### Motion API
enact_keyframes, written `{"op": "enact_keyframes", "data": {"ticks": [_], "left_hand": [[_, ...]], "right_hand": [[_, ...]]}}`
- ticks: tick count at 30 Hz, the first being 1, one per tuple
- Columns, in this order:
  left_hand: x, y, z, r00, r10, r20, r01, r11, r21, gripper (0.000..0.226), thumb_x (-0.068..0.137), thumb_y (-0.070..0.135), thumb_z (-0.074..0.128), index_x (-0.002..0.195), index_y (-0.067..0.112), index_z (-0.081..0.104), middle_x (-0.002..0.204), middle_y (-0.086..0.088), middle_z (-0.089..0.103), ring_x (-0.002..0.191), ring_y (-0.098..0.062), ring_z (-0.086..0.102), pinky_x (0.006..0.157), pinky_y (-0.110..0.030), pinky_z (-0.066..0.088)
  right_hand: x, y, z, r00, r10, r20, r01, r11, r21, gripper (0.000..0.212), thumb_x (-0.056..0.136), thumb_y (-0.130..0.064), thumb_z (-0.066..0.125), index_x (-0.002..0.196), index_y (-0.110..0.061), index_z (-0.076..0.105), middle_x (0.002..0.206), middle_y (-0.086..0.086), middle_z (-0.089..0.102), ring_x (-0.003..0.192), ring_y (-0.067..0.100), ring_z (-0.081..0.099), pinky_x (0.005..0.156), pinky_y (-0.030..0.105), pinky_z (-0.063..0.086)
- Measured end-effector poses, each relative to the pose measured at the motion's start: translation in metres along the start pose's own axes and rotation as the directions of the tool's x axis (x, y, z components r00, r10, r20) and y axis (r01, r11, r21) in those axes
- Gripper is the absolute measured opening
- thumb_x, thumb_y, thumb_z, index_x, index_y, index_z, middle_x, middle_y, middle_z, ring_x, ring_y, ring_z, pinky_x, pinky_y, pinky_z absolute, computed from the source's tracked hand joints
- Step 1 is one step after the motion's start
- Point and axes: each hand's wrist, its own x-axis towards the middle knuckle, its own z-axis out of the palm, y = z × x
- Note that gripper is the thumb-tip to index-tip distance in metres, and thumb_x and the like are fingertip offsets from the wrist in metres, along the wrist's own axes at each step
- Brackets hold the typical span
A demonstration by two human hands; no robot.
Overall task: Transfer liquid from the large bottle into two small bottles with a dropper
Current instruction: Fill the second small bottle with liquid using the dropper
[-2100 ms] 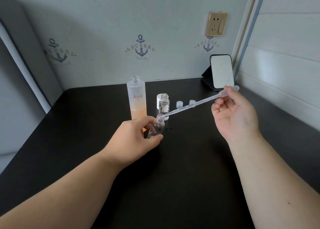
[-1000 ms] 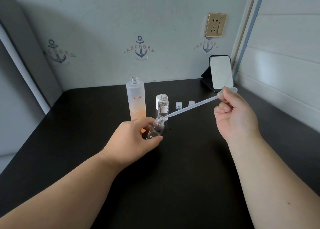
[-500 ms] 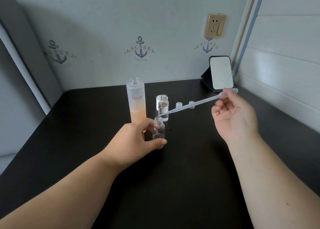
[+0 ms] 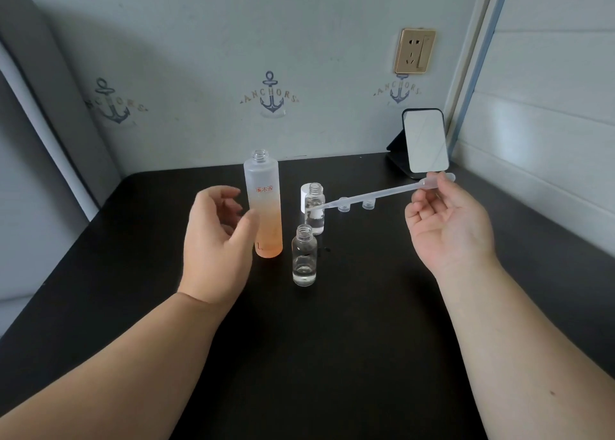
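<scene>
**Kid:** What is closest to us?

**Helper:** The near small bottle (image 4: pixel 304 260). It stands up straight on the black desk (image 4: pixel 332 356) with no cap on. It has a little clear liquid at the bottom. Nobody is touching it.

**Kid:** And the hands?

**Helper:** The left hand (image 4: pixel 216 240) is loose and empty, its fingers (image 4: pixel 221 196) spread out. It floats just beside the large bottle (image 4: pixel 264 206), maybe touching it, I can't be sure. The right hand (image 4: pixel 446 226) pinches the fat end of the dropper (image 4: pixel 382 194) between thumb and finger tips. The other fingers are curled open.

**Kid:** Where is the dropper's thin end?

**Helper:** It points left, in front of the far small bottle (image 4: pixel 314 208), which also has liquid in it. The tip is not inside any bottle.

**Kid:** So what is a good next move?

**Helper:** I think the large bottle needs holding first, so it can't tip. Then squeeze the fat end, dip the tip straight down its open neck, and let go slowly to suck up liquid. Lift it slowly, so no drops fall.

**Kid:** What is farther back?

**Helper:** Two little caps (image 4: pixel 356 204) and a white cap (image 4: pixel 304 200), then a small mirror (image 4: pixel 426 143) by the wall.
</scene>
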Motion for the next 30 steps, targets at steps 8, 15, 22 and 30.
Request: {"op": "enact_keyframes", "data": {"ticks": [8,15,22,30], "left_hand": [[0.010,-0.016,0.015,0.957,-0.135,0.257,0.119,0.990,0.078,0.063,0.088,0.044,0.073,0.142,0.034,0.043,0.118,0.026,0.059,0.105,0.006,0.059,0.087,-0.022,0.050],[0.013,-0.020,0.016,0.956,-0.155,0.250,0.147,0.988,0.050,0.056,0.086,0.042,0.076,0.135,0.038,0.049,0.107,0.027,0.063,0.097,0.007,0.062,0.076,-0.015,0.047],[0.010,-0.014,0.013,0.960,-0.127,0.249,0.127,0.992,0.015,0.042,0.086,0.036,0.077,0.109,0.058,0.049,0.100,0.042,0.060,0.094,0.020,0.057,0.060,-0.002,0.046],[0.008,-0.011,0.010,0.975,-0.039,0.220,0.027,0.998,0.057,0.046,0.084,0.031,0.075,0.105,0.065,0.052,0.106,0.033,0.062,0.096,0.007,0.060,0.079,-0.032,0.055]], "right_hand": [[0.000,0.001,0.000,1.000,0.014,-0.007,-0.014,1.000,-0.015,0.011,0.090,-0.010,0.069,0.098,-0.003,0.072,0.080,0.004,0.071,0.066,0.015,0.066,0.059,0.023,0.050],[0.000,0.002,0.001,1.000,0.030,-0.006,-0.030,0.999,-0.035,0.010,0.092,-0.010,0.069,0.087,-0.004,0.075,0.081,0.005,0.072,0.066,0.015,0.066,0.059,0.023,0.050],[-0.001,0.001,0.001,0.999,0.015,0.048,-0.015,1.000,-0.005,0.014,0.095,-0.013,0.068,0.084,-0.008,0.076,0.084,0.001,0.074,0.074,0.013,0.070,0.067,0.023,0.054],[-0.003,0.000,0.004,0.997,-0.020,0.069,0.019,1.000,0.022,0.022,0.096,-0.014,0.068,0.078,-0.011,0.081,0.088,0.001,0.076,0.082,0.015,0.074,0.071,0.024,0.057]]}}
